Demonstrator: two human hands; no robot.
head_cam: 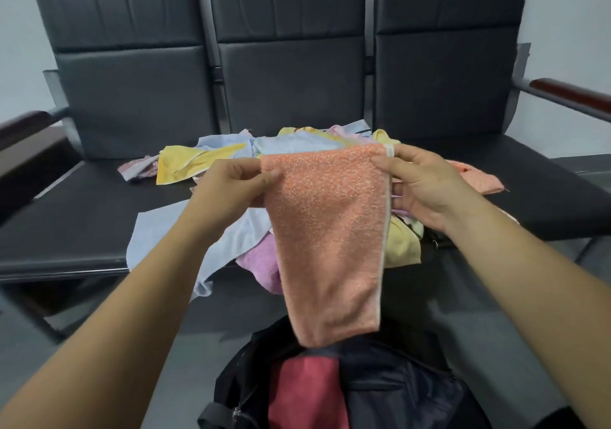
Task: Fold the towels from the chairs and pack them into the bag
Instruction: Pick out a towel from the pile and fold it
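An orange towel hangs folded lengthwise in front of me. My left hand pinches its top left corner and my right hand pinches its top right corner. Its lower end dangles just above a black bag on the floor, which stands open with a red towel inside. Behind the held towel lies a loose pile of towels in yellow, light blue, pink and orange on the seats of the black chairs.
Three joined black chairs with high backs fill the view, with wooden armrests at both ends. A light blue towel hangs over the front edge of the seat. Grey floor lies around the bag.
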